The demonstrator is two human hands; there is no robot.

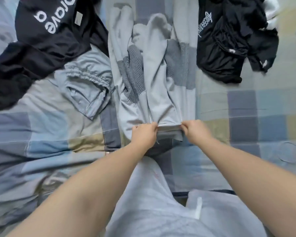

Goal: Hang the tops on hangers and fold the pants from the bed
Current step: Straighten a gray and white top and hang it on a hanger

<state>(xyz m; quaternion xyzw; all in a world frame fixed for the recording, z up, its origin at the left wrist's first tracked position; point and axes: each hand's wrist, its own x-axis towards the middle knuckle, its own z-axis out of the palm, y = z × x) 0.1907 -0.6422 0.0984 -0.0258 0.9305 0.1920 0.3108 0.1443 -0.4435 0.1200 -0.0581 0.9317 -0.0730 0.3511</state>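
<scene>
Pants [157, 100] hem pinched between left hand [143, 132] and right hand [195, 130].

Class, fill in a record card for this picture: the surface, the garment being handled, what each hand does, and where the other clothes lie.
Surface: checked blue-grey bedspread
Garment handled: light grey pants with darker ribbed panels, lying lengthwise
Left hand: pinches the pants' near edge
Right hand: pinches the same edge
Far left: black top with white lettering
Far right: crumpled black garment with white print
Beside pants, left: grey-blue garment with elastic waistband
</scene>
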